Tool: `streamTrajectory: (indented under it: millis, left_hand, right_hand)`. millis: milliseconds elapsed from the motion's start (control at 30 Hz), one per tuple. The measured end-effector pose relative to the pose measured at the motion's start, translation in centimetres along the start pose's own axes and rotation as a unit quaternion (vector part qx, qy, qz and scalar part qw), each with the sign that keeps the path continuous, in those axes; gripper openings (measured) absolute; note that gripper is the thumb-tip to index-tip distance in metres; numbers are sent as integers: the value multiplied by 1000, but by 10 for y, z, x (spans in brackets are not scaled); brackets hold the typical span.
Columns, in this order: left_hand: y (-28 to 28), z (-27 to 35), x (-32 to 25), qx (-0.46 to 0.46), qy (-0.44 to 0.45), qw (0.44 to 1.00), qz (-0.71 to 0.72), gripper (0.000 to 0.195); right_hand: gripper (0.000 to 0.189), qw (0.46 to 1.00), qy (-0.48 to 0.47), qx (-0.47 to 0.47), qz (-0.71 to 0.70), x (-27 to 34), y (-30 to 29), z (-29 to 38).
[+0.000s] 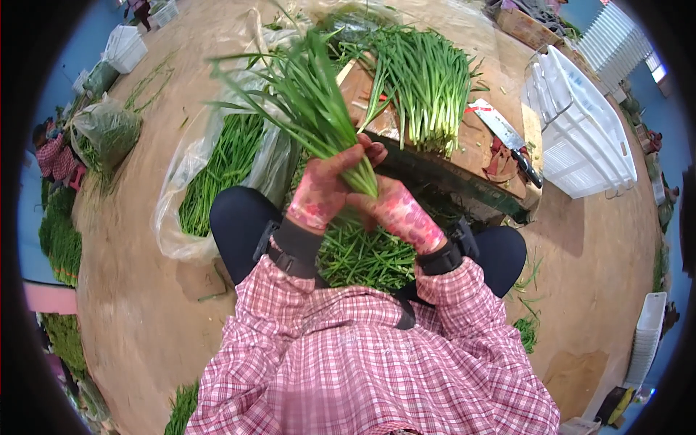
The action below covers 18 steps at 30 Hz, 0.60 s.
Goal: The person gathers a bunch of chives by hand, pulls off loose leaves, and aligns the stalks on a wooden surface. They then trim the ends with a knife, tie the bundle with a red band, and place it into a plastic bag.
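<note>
My left hand (321,187), in a pink patterned glove with bare fingers, grips a bunch of garlic chives (321,103) near its pale lower ends. My right hand (394,206), gloved alike, touches the base of that bunch; how firmly its fingers close is hard to see. The leaves fan out to the upper left, slightly blurred. Beyond my hands, a larger pile of chives (429,87) lies on a low wooden board (478,147). A cleaver (503,128) with a black handle rests to the right of the pile, beside a reddish-brown cloth (501,163).
An open clear plastic bag (176,179) holding chives stands left of my knee. Loose green leaves (364,255) lie between my legs. Stacked white plastic crates (582,125) stand right of the board. Another filled bag (109,133) and a person (54,155) are at the far left.
</note>
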<state>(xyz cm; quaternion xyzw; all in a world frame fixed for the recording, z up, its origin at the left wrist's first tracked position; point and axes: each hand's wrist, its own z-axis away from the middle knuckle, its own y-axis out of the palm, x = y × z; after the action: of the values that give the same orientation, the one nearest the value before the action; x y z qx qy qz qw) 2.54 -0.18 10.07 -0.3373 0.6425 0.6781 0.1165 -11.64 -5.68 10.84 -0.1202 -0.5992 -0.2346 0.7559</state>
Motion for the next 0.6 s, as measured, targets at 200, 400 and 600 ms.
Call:
streamTrajectory:
  millis: [200,400,600]
  left_hand:
    - [35,-53,-37,54,-26,987,-148,44]
    - [25,-152,-78,133,-10,926,-352,49]
    - [-51,-133,5,-52,41,492,-868,59]
  right_hand:
    - [22,996,-41,-82,-11,8,-5,-6]
    - [37,967,-180,-167,63,120,-79,-14]
    - [22,971,-133,-197,11,158,-140,-27]
